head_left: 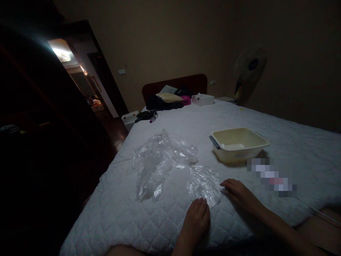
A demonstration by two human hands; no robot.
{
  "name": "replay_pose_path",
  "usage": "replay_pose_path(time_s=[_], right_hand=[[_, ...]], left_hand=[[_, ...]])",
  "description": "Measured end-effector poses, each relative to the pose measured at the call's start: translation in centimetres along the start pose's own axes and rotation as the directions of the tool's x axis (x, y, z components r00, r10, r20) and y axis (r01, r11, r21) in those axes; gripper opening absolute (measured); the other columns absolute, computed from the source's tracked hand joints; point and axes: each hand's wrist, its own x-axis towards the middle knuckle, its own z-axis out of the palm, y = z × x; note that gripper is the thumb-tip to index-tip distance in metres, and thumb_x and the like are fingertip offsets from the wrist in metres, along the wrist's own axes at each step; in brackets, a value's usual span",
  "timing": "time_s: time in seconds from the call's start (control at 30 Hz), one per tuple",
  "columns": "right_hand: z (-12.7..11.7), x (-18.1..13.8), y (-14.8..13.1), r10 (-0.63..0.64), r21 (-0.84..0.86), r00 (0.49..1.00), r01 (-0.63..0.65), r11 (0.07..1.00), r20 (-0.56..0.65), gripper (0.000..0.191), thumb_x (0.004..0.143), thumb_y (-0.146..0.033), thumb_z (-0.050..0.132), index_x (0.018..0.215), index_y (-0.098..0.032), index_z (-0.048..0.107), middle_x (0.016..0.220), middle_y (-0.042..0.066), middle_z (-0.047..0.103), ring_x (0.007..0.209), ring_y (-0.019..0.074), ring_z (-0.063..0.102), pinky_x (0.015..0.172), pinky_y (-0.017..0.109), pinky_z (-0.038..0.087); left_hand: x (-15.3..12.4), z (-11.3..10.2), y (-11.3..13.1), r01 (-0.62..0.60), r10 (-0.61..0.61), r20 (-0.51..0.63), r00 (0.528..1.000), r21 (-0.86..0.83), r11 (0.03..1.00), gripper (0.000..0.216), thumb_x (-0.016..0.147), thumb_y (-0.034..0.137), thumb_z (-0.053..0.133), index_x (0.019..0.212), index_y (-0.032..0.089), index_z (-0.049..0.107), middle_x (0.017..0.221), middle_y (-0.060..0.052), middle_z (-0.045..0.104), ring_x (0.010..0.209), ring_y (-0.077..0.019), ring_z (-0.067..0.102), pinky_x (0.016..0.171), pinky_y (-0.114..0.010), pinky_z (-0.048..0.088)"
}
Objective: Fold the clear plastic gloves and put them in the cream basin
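Clear plastic piece (204, 183): spread crinkled on the bed, just ahead of the left hand and to the left of the right hand.
Left hand (197, 217): fingers together at the near edge of the plastic; I can't tell whether they pinch it.
Right hand (238, 193): fingertips at the plastic's right edge; whether they grip it, I can't tell either.
Plastic heap (154, 160): larger, rumpled and shiny, ahead and left of both hands.
Tub (239, 144): pale, grey-handled, beyond the right hand.
Blurred item (273, 177): right of the right hand, a thin white cord (317, 209) running from it.
Bed (154, 231): pale diamond-quilted cover under everything.
Headboard (198, 83): dark red, far ahead of the hands, with a cushion (169, 97) and white box (203, 100) before it.
Room: dim, with a plain wall (165, 39), a fan (252, 65) far right and a lit doorway (89, 83) far left.
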Motion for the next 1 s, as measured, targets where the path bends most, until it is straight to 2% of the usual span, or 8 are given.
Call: replay_pose_path(time_s=[0.13, 0.27, 0.37, 0.47, 0.63, 0.73, 0.9, 1.0], right_hand=[[-1.1, -1.6, 2.1, 0.053, 0.006, 0.996, -0.054, 0.999, 0.07, 0.023, 0.088, -0.026, 0.041, 0.1, -0.022, 0.061, 0.097, 0.008, 0.064, 0.089, 0.0206, 0.059, 0.078, 0.036, 0.048], [-1.3, -2.2, 2.9, 0.039, -0.013, 0.996, -0.038, 0.999, 0.082, 0.026, 0.09, -0.025, 0.038, 0.102, -0.022, 0.061, 0.1, 0.008, 0.064, 0.091, 0.0201, 0.059, 0.08, 0.035, 0.048], [-0.7, -2.1, 3.6, -0.022, -0.114, 0.998, 0.029, 0.993, 0.065, 0.027, 0.09, -0.023, 0.039, 0.106, -0.023, 0.061, 0.105, 0.009, 0.064, 0.092, 0.0217, 0.059, 0.079, 0.038, 0.048], [0.0, -1.8, 4.4, -0.14, -0.206, 0.988, 0.149, 0.967, 0.059, 0.028, 0.09, -0.023, 0.04, 0.11, -0.023, 0.06, 0.109, 0.011, 0.063, 0.094, 0.0236, 0.06, 0.078, 0.041, 0.047], [0.1, -1.3, 5.0, -0.256, -0.17, 0.963, 0.268, 0.948, 0.09, 0.029, 0.088, -0.02, 0.042, 0.112, -0.023, 0.059, 0.114, 0.009, 0.063, 0.104, 0.0237, 0.057, 0.082, 0.04, 0.046], [-0.3, -1.3, 4.8, -0.257, -0.124, 0.959, 0.271, 0.954, 0.117, 0.034, 0.084, -0.014, 0.043, 0.113, -0.023, 0.058, 0.112, 0.008, 0.063, 0.105, 0.0225, 0.056, 0.083, 0.039, 0.046], [-0.7, -1.4, 4.4, -0.245, -0.055, 0.958, 0.255, 0.965, 0.151, 0.055, 0.068, -0.004, 0.044, 0.119, -0.021, 0.054, 0.117, 0.009, 0.059, 0.109, 0.0228, 0.051, 0.09, 0.04, 0.041], [-0.8, -1.1, 4.0, -0.235, -0.057, 0.957, 0.248, 0.967, 0.167, 0.053, 0.065, -0.003, 0.044, 0.113, -0.02, 0.057, 0.114, 0.01, 0.059, 0.108, 0.0238, 0.049, 0.09, 0.042, 0.039]], left_hand=[[0.3, -0.2, 0.1, -0.008, 0.009, -0.079, 0.997, 0.015, 1.0, 0.029, 0.086, 0.008, 0.035, 0.103, 0.012, 0.058, 0.112, -0.01, 0.06, 0.109, -0.0221, 0.053, 0.089, -0.037, 0.047], [0.2, 0.3, 0.2, 0.005, -0.005, -0.076, 0.997, 0.0, 1.0, 0.031, 0.085, 0.009, 0.034, 0.105, 0.013, 0.057, 0.116, -0.009, 0.059, 0.113, -0.0215, 0.05, 0.092, -0.036, 0.045], [0.0, 0.8, 0.1, 0.011, -0.011, -0.043, 0.999, -0.005, 1.0, 0.03, 0.084, 0.011, 0.036, 0.106, 0.013, 0.057, 0.116, -0.008, 0.059, 0.112, -0.0212, 0.051, 0.093, -0.036, 0.045], [-0.3, 1.1, 0.1, 0.023, -0.023, -0.006, 1.0, -0.008, 1.0, 0.03, 0.083, 0.011, 0.038, 0.108, 0.014, 0.056, 0.117, -0.009, 0.058, 0.113, -0.0213, 0.051, 0.093, -0.037, 0.045], [-0.5, 1.4, 0.0, 0.027, -0.027, 0.027, 0.999, -0.004, 1.0, 0.03, 0.084, 0.013, 0.04, 0.109, 0.014, 0.054, 0.118, -0.008, 0.058, 0.114, -0.0214, 0.049, 0.094, -0.037, 0.044], [-0.6, 1.6, 0.0, 0.025, -0.025, 0.048, 0.999, -0.01, 1.0, 0.029, 0.084, 0.013, 0.04, 0.11, 0.014, 0.054, 0.118, -0.007, 0.058, 0.116, -0.021, 0.048, 0.097, -0.038, 0.041], [-0.6, 1.7, -0.1, 0.014, -0.013, 0.051, 0.999, -0.026, 1.0, 0.028, 0.085, 0.012, 0.038, 0.107, 0.015, 0.055, 0.118, -0.007, 0.057, 0.117, -0.021, 0.046, 0.1, -0.04, 0.037], [-0.6, 1.7, -0.1, 0.024, -0.023, 0.034, 0.999, -0.033, 0.999, 0.028, 0.085, 0.012, 0.038, 0.107, 0.015, 0.056, 0.119, -0.006, 0.057, 0.117, -0.0203, 0.046, 0.101, -0.039, 0.036]])
